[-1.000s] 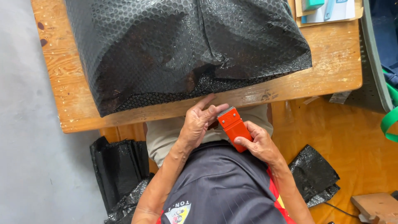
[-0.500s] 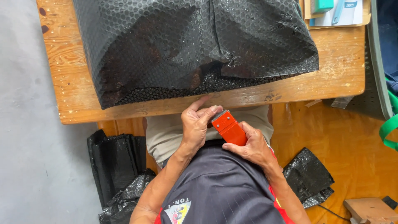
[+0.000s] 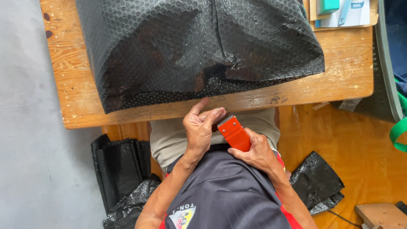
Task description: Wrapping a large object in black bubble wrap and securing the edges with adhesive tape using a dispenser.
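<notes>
My right hand (image 3: 255, 151) grips an orange tape dispenser (image 3: 234, 133) with a toothed metal edge, held over my lap just below the table's near edge. My left hand (image 3: 199, 127) has its fingertips at the dispenser's toothed end, fingers curled there; whether it pinches tape I cannot tell. A large parcel wrapped in black bubble wrap (image 3: 199, 46) lies on the wooden table (image 3: 72, 97) in front of both hands.
Folded black bubble wrap pieces lie on the floor at left (image 3: 121, 169) and right (image 3: 318, 180) of my legs. A cardboard tray with papers and a teal item (image 3: 339, 12) sits at the table's far right. A green strap (image 3: 398, 131) hangs at the right edge.
The dispenser and both hands have shifted slightly left and closer to my body. My left fingers have closed in on the dispenser's toothed end.
</notes>
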